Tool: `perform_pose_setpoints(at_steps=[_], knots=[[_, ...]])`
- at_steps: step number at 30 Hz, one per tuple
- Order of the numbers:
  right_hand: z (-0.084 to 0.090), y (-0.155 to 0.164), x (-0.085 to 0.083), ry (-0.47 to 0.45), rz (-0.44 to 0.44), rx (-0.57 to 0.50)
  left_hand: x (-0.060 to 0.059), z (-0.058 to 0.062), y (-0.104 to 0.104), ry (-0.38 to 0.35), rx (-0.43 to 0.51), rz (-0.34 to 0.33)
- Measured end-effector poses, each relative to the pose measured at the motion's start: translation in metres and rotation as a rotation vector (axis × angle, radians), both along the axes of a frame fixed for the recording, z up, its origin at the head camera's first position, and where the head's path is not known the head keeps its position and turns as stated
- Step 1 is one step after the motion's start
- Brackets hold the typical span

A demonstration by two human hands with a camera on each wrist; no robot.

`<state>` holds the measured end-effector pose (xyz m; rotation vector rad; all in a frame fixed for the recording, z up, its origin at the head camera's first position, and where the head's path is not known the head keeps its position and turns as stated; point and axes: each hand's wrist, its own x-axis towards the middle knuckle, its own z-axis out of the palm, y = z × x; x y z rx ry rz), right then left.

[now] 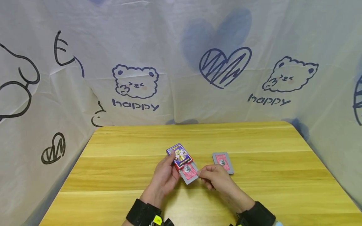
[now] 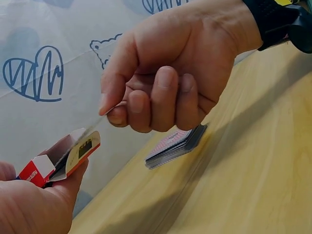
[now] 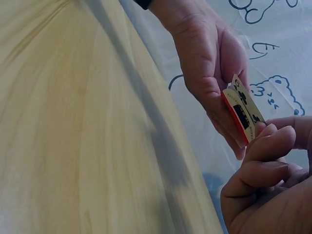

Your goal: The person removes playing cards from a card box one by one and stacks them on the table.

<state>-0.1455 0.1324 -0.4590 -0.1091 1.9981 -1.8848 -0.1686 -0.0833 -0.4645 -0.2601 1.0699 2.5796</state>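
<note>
My left hand (image 1: 165,174) grips a blue and red playing-card box (image 1: 181,156), thumb across its printed front. From the box's near end a red-backed playing card (image 1: 189,173) with a grey border sticks partly out. The thumb and forefinger of my right hand (image 1: 217,178) pinch that card at its right corner. In the left wrist view the box's mouth (image 2: 83,151) gapes around the card. Black club marks show on the card's face (image 3: 247,100) in the right wrist view. Behind my right hand, a deck of cards (image 1: 222,160) lies back-up on the table.
The wooden table (image 1: 118,169) has a pale cloth wall (image 1: 178,78) behind it, drawn with hearts, bears and "happy". More of the cloth hangs along both sides. Black straps (image 1: 143,212) circle my wrists.
</note>
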Motion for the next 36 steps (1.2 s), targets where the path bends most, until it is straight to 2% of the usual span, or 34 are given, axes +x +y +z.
perform_pose_setpoints(at_steps=[4, 10, 13, 19, 26, 36], knots=[[0.0016, -0.0006, 0.0004, 0.001, -0.016, 0.045, -0.0007, 0.0014, -0.0014, 0.004, -0.018, 0.014], [0.0025, -0.002, -0.0014, 0.023, -0.138, 0.122, -0.0001, 0.002, -0.0014, 0.009, -0.014, -0.002], [0.0023, -0.0026, -0.002, 0.029, -0.166, 0.132, 0.0003, 0.0019, -0.0002, 0.011, -0.012, -0.016], [-0.0009, -0.0056, -0.0006, 0.019, -0.136, 0.147, 0.0016, 0.001, 0.0012, 0.019, -0.008, -0.037], [-0.001, -0.0064, 0.0005, 0.038, -0.112, 0.154, 0.0003, 0.0013, 0.0018, 0.016, -0.006, -0.001], [0.0007, -0.0023, 0.0016, 0.041, -0.068, 0.137, 0.0003, 0.0004, -0.0002, 0.021, -0.008, 0.014]])
